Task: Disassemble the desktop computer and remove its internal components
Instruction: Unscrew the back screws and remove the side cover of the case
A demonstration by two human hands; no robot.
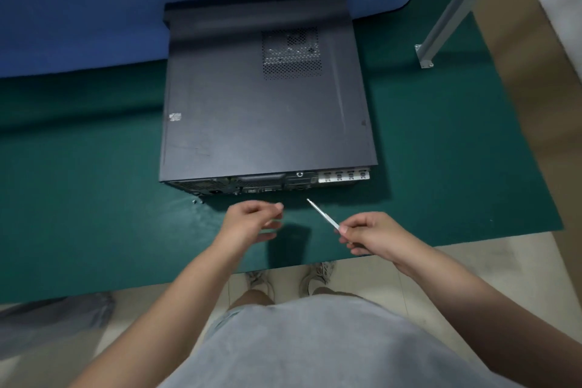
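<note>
A black desktop computer case (261, 104) lies flat on the green mat (94, 198), its side cover closed and its rear ports facing me. My right hand (368, 235) grips a thin screwdriver (321, 213) whose tip points up-left toward the rear panel, a short way off it. My left hand (252, 220) hovers just in front of the rear panel with the fingers curled together; it is blurred, and I cannot tell whether they pinch anything. Two small screws (197, 201) lie on the mat by the case's near left corner.
A blue padded partition (94, 9) stands behind the case. A grey metal post (453, 9) with a bolted foot rises at the right. The mat's front edge runs just under my forearms; my shoes and the tiled floor show below it.
</note>
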